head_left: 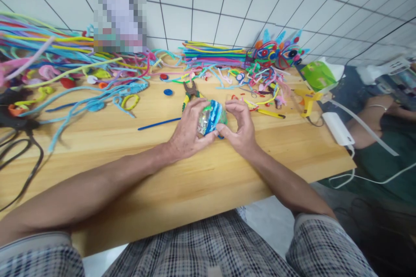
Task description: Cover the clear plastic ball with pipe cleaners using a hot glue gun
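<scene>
A rounded object [212,117] with blue, white and green bands and a clear shiny side is between my hands above the wooden table. My left hand [190,132] wraps round its left side, thumb along the lower edge. My right hand [242,127] curves at its right side, with the thumb touching the lower right and the index finger bent near the top. Pliers [191,91] with yellow-green handles lie just behind my left hand. A dark blue pipe cleaner [159,124] lies to the left of that hand.
Pipe cleaners [42,52] heap up at the left, others [214,54] along the wall. A yellow glue gun [307,101], white power strip [338,129], yellow cutter [271,114] and two decorated pieces [276,52] are at the right. Another person's arm [370,121] shows beyond the table's right edge.
</scene>
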A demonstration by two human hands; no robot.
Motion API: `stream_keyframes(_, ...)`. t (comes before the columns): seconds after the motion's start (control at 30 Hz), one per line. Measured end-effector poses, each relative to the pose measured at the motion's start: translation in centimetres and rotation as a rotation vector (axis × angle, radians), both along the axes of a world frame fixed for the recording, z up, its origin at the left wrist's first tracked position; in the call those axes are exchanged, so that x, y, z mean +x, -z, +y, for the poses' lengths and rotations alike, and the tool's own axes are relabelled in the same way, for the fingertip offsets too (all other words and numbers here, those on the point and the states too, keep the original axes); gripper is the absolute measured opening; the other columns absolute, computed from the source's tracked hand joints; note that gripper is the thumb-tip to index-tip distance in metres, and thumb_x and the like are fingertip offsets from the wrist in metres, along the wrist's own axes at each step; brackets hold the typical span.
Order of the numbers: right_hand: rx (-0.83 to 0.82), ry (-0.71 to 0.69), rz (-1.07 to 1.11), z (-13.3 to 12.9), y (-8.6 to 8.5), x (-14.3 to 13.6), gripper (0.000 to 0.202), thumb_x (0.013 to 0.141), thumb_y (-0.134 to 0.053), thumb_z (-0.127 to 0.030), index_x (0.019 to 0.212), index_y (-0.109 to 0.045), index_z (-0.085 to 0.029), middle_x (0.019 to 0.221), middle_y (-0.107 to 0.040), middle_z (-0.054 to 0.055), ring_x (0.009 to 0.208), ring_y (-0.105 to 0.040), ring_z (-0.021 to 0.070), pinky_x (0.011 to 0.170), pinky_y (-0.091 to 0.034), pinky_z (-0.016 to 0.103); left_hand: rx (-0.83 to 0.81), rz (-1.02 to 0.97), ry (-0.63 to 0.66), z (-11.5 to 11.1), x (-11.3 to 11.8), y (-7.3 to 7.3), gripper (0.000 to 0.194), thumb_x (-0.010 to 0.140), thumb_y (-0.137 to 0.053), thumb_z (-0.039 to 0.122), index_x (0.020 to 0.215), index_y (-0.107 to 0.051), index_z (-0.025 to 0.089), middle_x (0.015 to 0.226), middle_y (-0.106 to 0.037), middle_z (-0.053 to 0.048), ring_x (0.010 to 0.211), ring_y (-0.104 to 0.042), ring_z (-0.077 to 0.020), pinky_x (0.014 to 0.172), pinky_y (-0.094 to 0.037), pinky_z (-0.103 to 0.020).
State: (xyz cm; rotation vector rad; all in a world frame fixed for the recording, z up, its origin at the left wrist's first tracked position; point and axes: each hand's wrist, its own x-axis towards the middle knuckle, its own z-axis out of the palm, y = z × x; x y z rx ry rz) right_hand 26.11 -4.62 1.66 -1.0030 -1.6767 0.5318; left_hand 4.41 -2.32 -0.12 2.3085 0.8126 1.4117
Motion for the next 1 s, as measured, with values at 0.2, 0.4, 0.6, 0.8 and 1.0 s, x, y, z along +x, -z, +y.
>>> stream_keyframes(0.2, 0.114, -0.006, -0.160, 0.07, -0.70, 0.49, 0.035, 0.100, -0.081, -0.044, 0.130, -0.068, -0.031, 0.133, -0.077, 0.010, 0.128, -0.074, 0.0325, 0.118, -0.059, 0.061, 0.007, 0.019, 0.005, 0.07, -0.11, 0.08, 0.074, 0.108, -0.074, 0.053, 0.167, -0.038, 0.027, 0.158, -0.057, -0.019, 0.155, -0.056, -0.0379, 0.129, -0.052, -0.066)
stream_keyframes(0.4, 0.156, -0.006, -0.242, -0.03, -0.94, 0.82, 0.037, 0.101, -0.080, -0.042, 0.134, -0.069, -0.031, 0.136, -0.079, 0.012, 0.130, -0.074, 0.0333, 0.117, -0.059, 0.060, 0.003, 0.048, 0.045, 0.12, -0.37, 0.21, 0.075, 0.108, -0.071, 0.052, 0.170, -0.036, 0.027, 0.161, -0.054, -0.019, 0.155, -0.055, -0.0378, 0.129, -0.053, -0.066)
stream_keyframes(0.6, 0.232, 0.009, -0.250, -0.18, -0.87, 0.67, 0.039, 0.101, -0.080, -0.039, 0.137, -0.068, -0.031, 0.136, -0.079, 0.011, 0.128, -0.075, 0.0331, 0.117, -0.059, 0.061, 0.007, 0.052, 0.057, 0.11, -0.44, 0.17, 0.076, 0.108, -0.073, 0.051, 0.171, -0.036, 0.028, 0.162, -0.054, -0.020, 0.156, -0.055, -0.0383, 0.129, -0.052, -0.066)
stream_keyframes(0.8, 0.203, 0.016, -0.223, -0.12, -0.67, 0.59, 0.034, 0.098, -0.081, -0.040, 0.131, -0.071, -0.034, 0.134, -0.079, 0.010, 0.127, -0.075, 0.0352, 0.118, -0.058, 0.066, -0.038, 0.042, 0.059, 0.22, -0.37, 0.28, 0.078, 0.105, -0.076, 0.052, 0.169, -0.038, 0.028, 0.162, -0.055, -0.019, 0.157, -0.054, -0.0388, 0.131, -0.049, -0.067)
stream_keyframes(1.0, 0.079, 0.002, -0.171, -0.21, -0.99, 0.49, 0.036, 0.099, -0.081, -0.054, 0.128, -0.075, -0.034, 0.135, -0.079, 0.010, 0.131, -0.074, 0.0359, 0.123, -0.056, 0.067, -0.177, -0.017, 0.100, 0.05, -0.60, -0.26, 0.073, 0.103, -0.078, 0.059, 0.161, -0.048, 0.026, 0.160, -0.059, -0.018, 0.157, -0.055, -0.0376, 0.134, -0.047, -0.066)
